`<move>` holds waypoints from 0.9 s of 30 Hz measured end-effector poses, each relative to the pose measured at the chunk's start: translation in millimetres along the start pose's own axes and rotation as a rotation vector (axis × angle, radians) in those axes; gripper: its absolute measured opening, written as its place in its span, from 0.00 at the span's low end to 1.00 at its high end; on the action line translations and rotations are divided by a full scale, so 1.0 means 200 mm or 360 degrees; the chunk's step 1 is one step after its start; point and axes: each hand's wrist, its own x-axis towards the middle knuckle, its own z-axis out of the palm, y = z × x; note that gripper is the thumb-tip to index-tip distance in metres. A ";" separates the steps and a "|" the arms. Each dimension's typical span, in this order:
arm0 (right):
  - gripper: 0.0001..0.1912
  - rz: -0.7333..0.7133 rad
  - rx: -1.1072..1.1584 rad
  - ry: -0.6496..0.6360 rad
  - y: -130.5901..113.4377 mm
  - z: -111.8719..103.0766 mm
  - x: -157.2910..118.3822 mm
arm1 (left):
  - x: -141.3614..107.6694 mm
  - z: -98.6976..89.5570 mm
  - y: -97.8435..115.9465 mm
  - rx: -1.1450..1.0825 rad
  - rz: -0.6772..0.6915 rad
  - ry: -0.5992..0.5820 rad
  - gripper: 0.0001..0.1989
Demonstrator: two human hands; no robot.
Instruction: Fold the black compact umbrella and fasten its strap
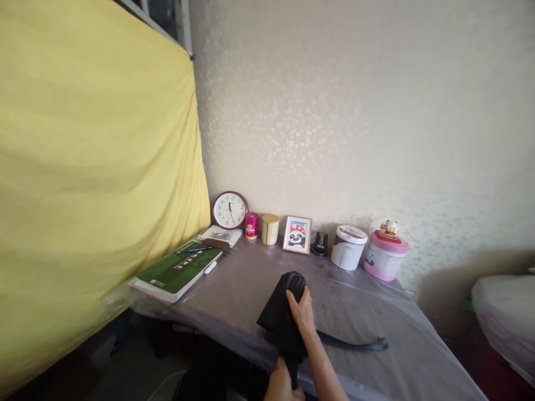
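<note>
A loosely folded black umbrella is in both my hands over the near edge of the table. My right hand is closed around its upper part, thumb on the near side, with the dark fabric bunched under the fingers. One loose flap of the fabric sticks out to the left. Lower down, my left hand grips the narrow bottom end, partly cut off by the frame's edge. Beside my right forearm, a long thin black fabric strip, perhaps a sleeve, lies on the table; its near end is hidden behind the arm.
The table has a plastic cover. Along the wall stand a clock, a pink tin, a yellow canister, a framed panda picture, a black object, a white tub and a pink tub. Green book left.
</note>
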 end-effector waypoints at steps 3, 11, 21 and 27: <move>0.41 -0.0048 0.0031 0.0029 -0.01 -0.02 -0.02 | -0.04 -0.01 0.05 0.0223 -0.0089 0.0000 0.35; 0.42 -0.0084 -0.0297 -0.0035 -0.12 -0.10 -0.14 | -0.18 -0.09 0.22 0.0585 -0.0116 0.0006 0.24; 0.36 -0.0020 -0.0518 -0.0152 -0.11 -0.17 -0.19 | -0.18 -0.04 0.21 0.0736 0.0015 0.0057 0.21; 0.37 -0.0081 -0.0093 -0.0072 0.02 -0.19 -0.14 | -0.14 -0.05 0.08 -0.0385 0.0294 -0.0217 0.21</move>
